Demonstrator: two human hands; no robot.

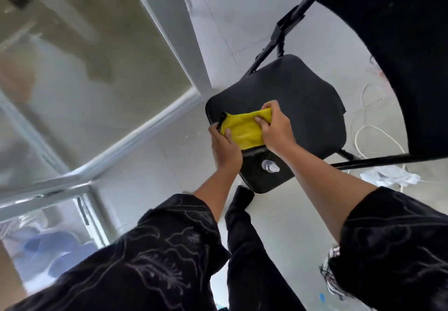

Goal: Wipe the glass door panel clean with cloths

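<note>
A yellow cloth (243,129) with a dark edge is held between both hands above the seat of a black chair (303,107). My left hand (224,148) grips the cloth's left edge, thumb on top. My right hand (274,129) pinches its upper right corner. The glass door panel (80,68) in its grey metal frame fills the left side, blurred and reflecting the room. A small clear spray bottle (270,166) lies on the chair seat just below the cloth.
The chair's black backrest (400,56) looms at the upper right. White cables (371,138) and crumpled white cloth or paper (390,177) lie on the pale tiled floor to the right. My dark trouser leg (244,238) stands by the chair.
</note>
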